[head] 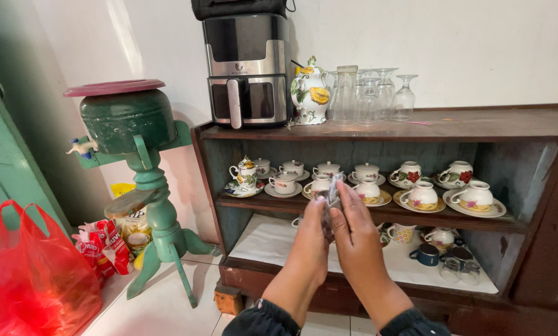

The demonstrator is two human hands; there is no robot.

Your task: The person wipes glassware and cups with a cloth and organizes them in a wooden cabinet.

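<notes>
While both arms reach forward from the bottom of the head view, the left hand (pixel 310 239) and the right hand (pixel 356 233) meet in front of a dark wooden shelf unit (pixel 384 214), pinching between their fingertips a small crumpled piece of clear plastic wrap (pixel 333 190), held up at the level of the middle shelf; the fingers of both are closed on it, though what, if anything, lies inside is too small to tell. Behind the wrap, white teacups on saucers (pixel 422 198) sit in rows on that shelf, many upturned, probably to keep dust out. Lower down, a few more cups (pixel 440 238) rest on a white liner. On top stand an air fryer (pixel 248 68), a flowered teapot (pixel 310 93) and inverted stemmed glasses (pixel 384 93). To the left, a green water dispenser on a pedestal (pixel 136 137) stands on the floor, with a red plastic bag (pixel 30 274) nearby.
</notes>
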